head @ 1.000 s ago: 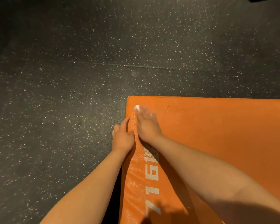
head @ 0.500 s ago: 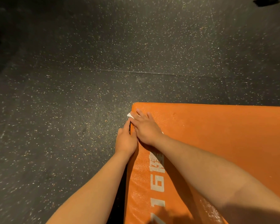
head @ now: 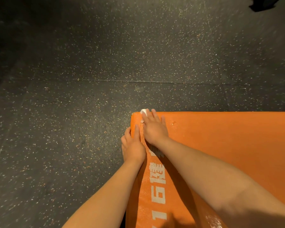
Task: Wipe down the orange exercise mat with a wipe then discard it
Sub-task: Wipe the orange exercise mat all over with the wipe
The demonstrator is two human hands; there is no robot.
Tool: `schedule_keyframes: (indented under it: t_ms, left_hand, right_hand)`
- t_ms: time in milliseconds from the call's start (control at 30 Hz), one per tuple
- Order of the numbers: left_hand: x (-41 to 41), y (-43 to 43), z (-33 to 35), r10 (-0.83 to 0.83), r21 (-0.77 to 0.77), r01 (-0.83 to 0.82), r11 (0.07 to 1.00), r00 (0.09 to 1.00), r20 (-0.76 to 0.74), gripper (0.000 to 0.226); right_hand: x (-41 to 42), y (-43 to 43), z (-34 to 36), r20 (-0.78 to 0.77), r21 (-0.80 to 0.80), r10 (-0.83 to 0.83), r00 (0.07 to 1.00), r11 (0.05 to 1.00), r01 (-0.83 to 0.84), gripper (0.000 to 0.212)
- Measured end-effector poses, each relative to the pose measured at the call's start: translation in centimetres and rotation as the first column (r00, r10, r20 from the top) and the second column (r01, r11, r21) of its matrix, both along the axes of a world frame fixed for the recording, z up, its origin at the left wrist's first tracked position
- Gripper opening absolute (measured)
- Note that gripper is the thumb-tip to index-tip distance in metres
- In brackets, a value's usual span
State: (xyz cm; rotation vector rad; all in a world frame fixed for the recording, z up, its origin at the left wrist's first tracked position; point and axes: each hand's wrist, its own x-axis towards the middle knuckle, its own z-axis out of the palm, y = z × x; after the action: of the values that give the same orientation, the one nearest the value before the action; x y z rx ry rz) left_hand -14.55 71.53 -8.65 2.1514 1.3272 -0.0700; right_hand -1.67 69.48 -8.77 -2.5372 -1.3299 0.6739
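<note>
The orange exercise mat (head: 220,145) lies on the speckled floor (head: 89,71), with white lettering (head: 158,186) along its near left edge. Further up that edge the left hand (head: 133,146) clasps the mat, thumb on top and fingers down the side. Just beyond it, the right hand (head: 153,129) presses flat, fingers straight, on the white wipe (head: 143,111) at the mat's far left corner. The wiping step seems to be in hand. The next move likely calls for sweeping rightward along the far edge under steady pressure.
</note>
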Motion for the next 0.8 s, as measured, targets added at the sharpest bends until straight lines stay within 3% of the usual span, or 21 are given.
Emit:
schedule_keyframes:
  t_ms: [100, 167, 333, 500, 633, 733, 800]
  left_hand:
    - [0.2, -0.5, 0.2, -0.019, 0.059, 0.021, 0.998, 0.999, -0.034, 0.07]
    - [0.2, -0.9, 0.3, -0.026, 0.051, 0.028, 0.998, 0.999, -0.045, 0.069]
    - [-0.4, -2.2, 0.6, -0.059, -0.04, 0.056, 0.998, 0.997, -0.055, 0.064]
    - [-1.8, -4.0, 1.0, -0.014, -0.007, 0.013, 1.0, 0.991, -0.132, 0.061]
    - [-2.5, -6.7, 1.4, 0.075, -0.032, -0.081, 0.996, 0.985, -0.155, 0.057]
    - [-4.9, -8.2, 1.7, 0.079, -0.052, -0.088, 0.995, 0.986, -0.149, 0.057]
    - [-6.5, -9.4, 1.9, 0.137, -0.08, -0.153, 0.985, 0.976, -0.17, 0.059]
  right_hand:
    - [1.1, -2.3, -0.6, 0.023, -0.007, -0.256, 0.966, 0.967, 0.256, 0.059]
    - [0.5, -3.3, -0.7, 0.034, 0.012, -0.274, 0.961, 0.962, 0.274, 0.061]
    - [-1.8, -4.1, -0.9, 0.014, 0.056, -0.013, 1.0, 0.998, 0.012, 0.07]
    - [-1.4, -5.7, -0.9, 0.035, 0.017, -0.103, 0.994, 0.995, 0.103, 0.077]
    - [-5.0, -8.9, -0.3, -0.062, 0.084, 0.093, 0.994, 0.993, -0.088, 0.073]
    - [-5.1, -12.0, -0.9, 0.011, 0.056, 0.257, 0.966, 0.965, -0.257, 0.071]
    - [-4.9, -13.3, -1.1, 0.048, 0.006, 0.22, 0.974, 0.975, -0.22, 0.07]
